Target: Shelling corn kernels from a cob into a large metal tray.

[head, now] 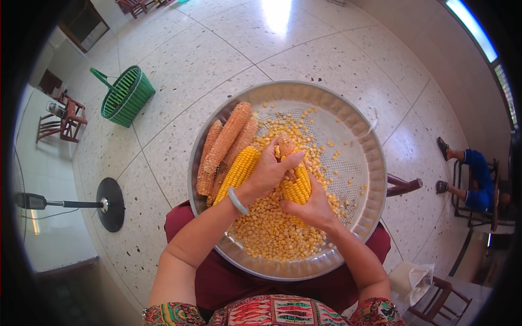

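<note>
A partly shelled corn cob [297, 188] is between my two hands, its upper end bare of kernels. My left hand [267, 171] holds its upper part, the thumb pressing across it. Around its lower part my right hand [312, 205] is closed. Beneath them a round metal tray with a perforated bottom [371, 163] rests over my lap. Loose yellow kernels [277, 240] are heaped in its near half and scattered farther up. Several bare corn cobs [228, 136] lie at the tray's left side, beside a cob full of kernels [240, 169] partly hidden by my left forearm.
A green woven basket [128, 98] stands on the speckled floor at upper left. Below it is a fan's round black base [110, 204]. A seated person's legs [479, 179] show at right. A light-coloured bag [412, 281] and a wooden chair [438, 299] are at lower right.
</note>
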{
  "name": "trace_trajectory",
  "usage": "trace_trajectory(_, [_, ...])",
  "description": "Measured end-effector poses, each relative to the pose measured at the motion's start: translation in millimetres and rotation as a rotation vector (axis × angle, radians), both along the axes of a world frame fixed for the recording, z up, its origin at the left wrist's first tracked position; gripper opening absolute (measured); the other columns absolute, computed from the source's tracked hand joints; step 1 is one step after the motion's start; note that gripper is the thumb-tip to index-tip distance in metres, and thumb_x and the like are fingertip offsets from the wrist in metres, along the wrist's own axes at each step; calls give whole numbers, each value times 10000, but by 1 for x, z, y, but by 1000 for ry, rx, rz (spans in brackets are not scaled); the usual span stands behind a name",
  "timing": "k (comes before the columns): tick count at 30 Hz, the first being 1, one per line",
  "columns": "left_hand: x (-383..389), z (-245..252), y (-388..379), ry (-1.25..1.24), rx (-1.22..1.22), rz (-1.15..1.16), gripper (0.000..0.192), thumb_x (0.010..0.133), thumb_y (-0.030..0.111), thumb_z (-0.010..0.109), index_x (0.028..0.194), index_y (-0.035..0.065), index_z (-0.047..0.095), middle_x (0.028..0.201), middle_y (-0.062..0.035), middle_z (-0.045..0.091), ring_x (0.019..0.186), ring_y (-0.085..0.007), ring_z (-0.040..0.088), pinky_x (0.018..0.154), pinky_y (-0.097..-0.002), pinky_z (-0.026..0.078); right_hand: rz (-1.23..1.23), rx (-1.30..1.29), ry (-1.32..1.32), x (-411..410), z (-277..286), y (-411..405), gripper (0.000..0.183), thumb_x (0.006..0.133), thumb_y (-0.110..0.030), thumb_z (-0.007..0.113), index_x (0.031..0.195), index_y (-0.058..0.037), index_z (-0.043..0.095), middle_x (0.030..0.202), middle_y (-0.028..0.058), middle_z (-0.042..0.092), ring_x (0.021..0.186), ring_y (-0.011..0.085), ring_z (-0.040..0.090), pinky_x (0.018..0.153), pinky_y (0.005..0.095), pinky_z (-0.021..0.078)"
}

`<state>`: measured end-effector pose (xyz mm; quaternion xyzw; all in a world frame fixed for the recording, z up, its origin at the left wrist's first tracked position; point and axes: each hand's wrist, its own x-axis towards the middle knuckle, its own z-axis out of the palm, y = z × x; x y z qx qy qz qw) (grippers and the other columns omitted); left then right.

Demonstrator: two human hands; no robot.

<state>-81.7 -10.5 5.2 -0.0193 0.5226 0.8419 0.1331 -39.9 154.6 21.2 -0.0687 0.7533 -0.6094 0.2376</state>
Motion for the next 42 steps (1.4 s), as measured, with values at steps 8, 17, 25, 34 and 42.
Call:
trace_trajectory(8, [0, 9, -6, 18, 233, -76, 438, 923, 95, 654, 1282, 22, 415, 1088, -109, 617, 961, -188, 654, 817, -316, 571, 10, -233, -110, -6, 12, 3, 762, 723, -149, 775, 1365, 23, 402, 1153, 80, 588, 1043, 182, 595, 911, 315, 494])
trace_trajectory(17, [3, 1, -2, -21, 93, -23, 571, 827, -11, 664, 1321, 35, 381, 1077, -94, 595, 1013, -187, 616, 905, -357, 537, -3, -76, -7, -1, 1, 0, 748, 713, -157, 746, 1353, 40, 413, 1098, 102, 621, 945, 164, 624, 825, 300, 526])
trace_trajectory(25, [1, 1, -9, -42, 246, -59, 714, 783, -25, 702, 1387, 31, 326, 1144, -81, 547, 1008, -172, 599, 846, -317, 547, 14, -165, -55, -5, 8, 4, 790, 711, -136, 743, 1389, 41, 379, 1123, 104, 609, 953, 170, 620, 836, 298, 526])
trace_trajectory(34, [4, 5, 1, -33, 56, -8, 621, 775, -24, 754, 1269, 72, 391, 1062, -74, 591, 968, -177, 640, 841, -315, 559, 16, -5, 98, -3, -5, 2, 825, 692, -192, 745, 1388, 55, 377, 1101, 139, 628, 969, 202, 632, 851, 309, 523])
trace_trajectory(42, [4, 2, -8, 9, 143, -104, 652, 777, -29, 736, 1303, 79, 367, 1101, -105, 589, 1009, -201, 630, 878, -339, 548, 23, -134, -4, -6, 4, 4, 798, 689, -175, 739, 1365, 60, 385, 1086, 134, 624, 960, 196, 623, 837, 306, 525])
